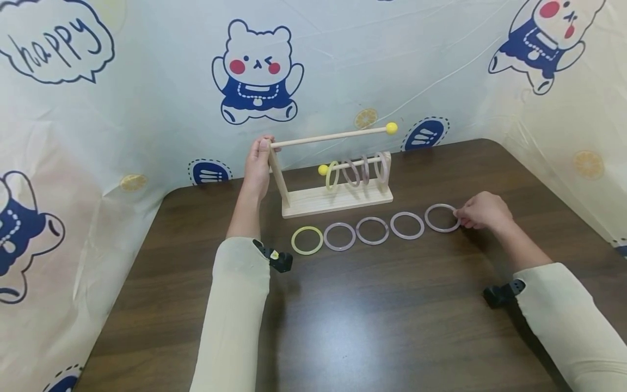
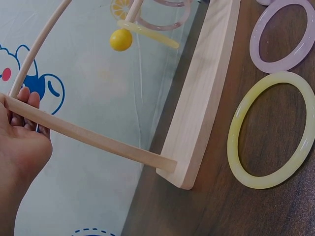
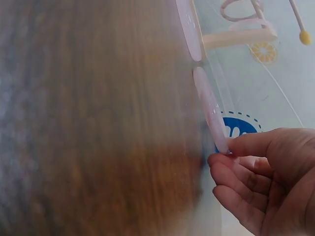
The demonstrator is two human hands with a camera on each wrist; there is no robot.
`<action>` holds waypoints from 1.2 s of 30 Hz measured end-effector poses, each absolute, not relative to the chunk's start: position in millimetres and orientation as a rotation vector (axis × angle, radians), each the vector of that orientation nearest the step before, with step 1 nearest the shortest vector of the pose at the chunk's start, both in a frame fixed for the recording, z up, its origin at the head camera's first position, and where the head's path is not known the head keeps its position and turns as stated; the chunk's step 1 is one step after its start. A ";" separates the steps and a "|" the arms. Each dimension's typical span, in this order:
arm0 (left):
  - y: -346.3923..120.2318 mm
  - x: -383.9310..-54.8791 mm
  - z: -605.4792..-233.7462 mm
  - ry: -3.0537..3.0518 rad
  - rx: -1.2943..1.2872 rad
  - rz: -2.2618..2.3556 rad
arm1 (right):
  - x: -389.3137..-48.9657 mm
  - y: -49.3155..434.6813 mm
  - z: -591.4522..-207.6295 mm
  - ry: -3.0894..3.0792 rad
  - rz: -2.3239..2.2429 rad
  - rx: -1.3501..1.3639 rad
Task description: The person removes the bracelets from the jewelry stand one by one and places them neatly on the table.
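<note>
At the back of the table stands a wooden rack (image 1: 338, 202) with two rods tipped by yellow balls. My left hand (image 1: 257, 166) grips the top of its left post (image 2: 98, 138), where the bare upper rod (image 1: 333, 136) begins. Several bangles hang on the lower rod, a yellow one (image 1: 327, 179) nearest its ball and lilac ones behind. In front of the rack, bangles lie in a row: a yellow bangle (image 2: 233, 142) at the left end, lilac ones after it. Thumb and fingers of my right hand (image 1: 487, 209) pinch the right edge of the rightmost lilac bangle (image 1: 441, 205).
The dark wooden table (image 1: 352, 321) reaches back to a pale cloth (image 1: 333, 65) printed with cartoon bears. Black wrist cameras sit at both sleeve cuffs, the left one (image 1: 280, 260) close to the yellow bangle on the table.
</note>
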State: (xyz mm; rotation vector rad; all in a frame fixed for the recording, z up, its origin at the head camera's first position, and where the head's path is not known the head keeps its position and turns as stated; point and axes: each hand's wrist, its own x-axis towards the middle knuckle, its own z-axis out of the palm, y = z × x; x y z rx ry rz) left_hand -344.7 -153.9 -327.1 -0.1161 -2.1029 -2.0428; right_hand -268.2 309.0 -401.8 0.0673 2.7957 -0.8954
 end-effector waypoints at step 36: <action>-152.8 -344.7 -328.2 -2.108 -0.139 -2.016 | -266.1 299.9 -393.3 2.963 -0.628 0.092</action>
